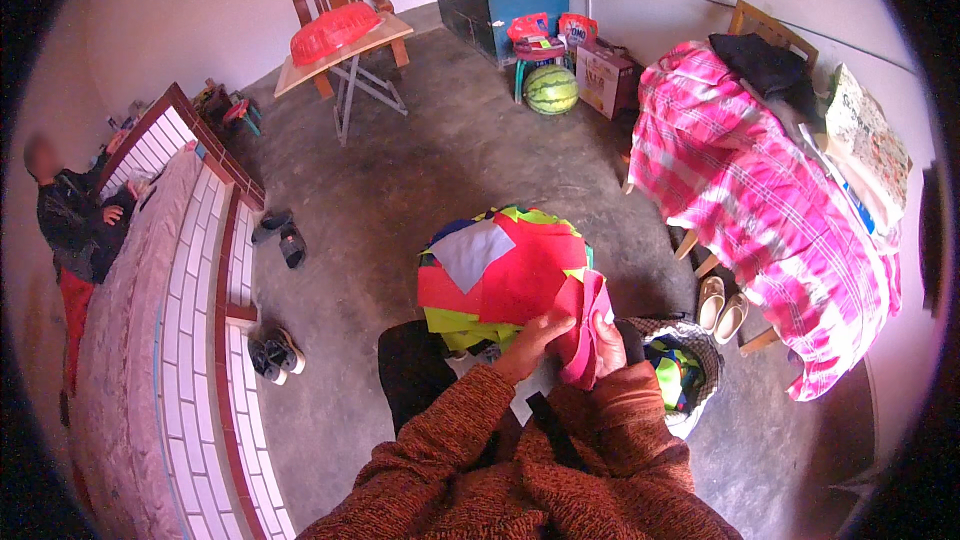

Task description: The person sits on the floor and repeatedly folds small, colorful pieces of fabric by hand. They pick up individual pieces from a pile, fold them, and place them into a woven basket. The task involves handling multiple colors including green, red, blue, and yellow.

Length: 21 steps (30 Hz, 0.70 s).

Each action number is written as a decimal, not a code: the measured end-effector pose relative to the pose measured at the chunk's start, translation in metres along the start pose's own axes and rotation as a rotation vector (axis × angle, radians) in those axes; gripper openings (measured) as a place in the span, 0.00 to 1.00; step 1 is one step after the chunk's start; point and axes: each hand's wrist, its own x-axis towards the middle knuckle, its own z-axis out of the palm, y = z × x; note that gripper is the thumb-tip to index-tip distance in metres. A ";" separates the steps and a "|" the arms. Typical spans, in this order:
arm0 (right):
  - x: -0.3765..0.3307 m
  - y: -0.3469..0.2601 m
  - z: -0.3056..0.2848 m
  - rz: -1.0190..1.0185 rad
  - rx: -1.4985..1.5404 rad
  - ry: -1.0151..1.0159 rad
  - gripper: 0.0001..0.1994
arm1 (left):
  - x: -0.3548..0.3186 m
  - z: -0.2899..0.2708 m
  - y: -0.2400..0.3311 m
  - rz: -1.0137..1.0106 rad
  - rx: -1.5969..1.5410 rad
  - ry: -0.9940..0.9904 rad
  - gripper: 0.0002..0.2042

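Between my two hands is a pinkish-red piece of cloth [583,312], its lower end hanging over my lap. My left hand [540,337] pinches its left edge with thumb and fingers. On the other side my right hand [608,348] is closed round the cloth, thumb up along its edge. Just ahead, a broad pile of cloth pieces [530,275] shows red on top with yellow-green edges and one pale grey piece [472,255]. What holds the pile up is hidden. By my right knee stands a checked bag [712,365] with green, yellow and blue cloth scraps [672,375] inside.
A sofa under a pink plaid cover [730,170] stands at right, pale shoes [722,308] before it. At left runs a white-tiled bed platform [190,340], with another person [80,220] beyond. Farther off are a folding table [345,45] and a watermelon [551,90].
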 end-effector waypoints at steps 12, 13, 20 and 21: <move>0.005 0.000 0.003 -0.023 -0.029 0.020 0.21 | -0.012 0.002 0.020 0.119 0.454 0.234 0.16; 0.005 0.000 0.006 -0.025 -0.030 0.013 0.21 | -0.013 0.003 0.023 0.113 0.417 0.227 0.17; 0.004 0.000 0.008 0.014 -0.088 -0.013 0.23 | -0.008 -0.007 0.015 0.298 0.509 0.398 0.17; 0.003 0.001 0.006 0.005 -0.103 -0.007 0.23 | -0.006 -0.007 0.014 0.345 0.537 0.441 0.17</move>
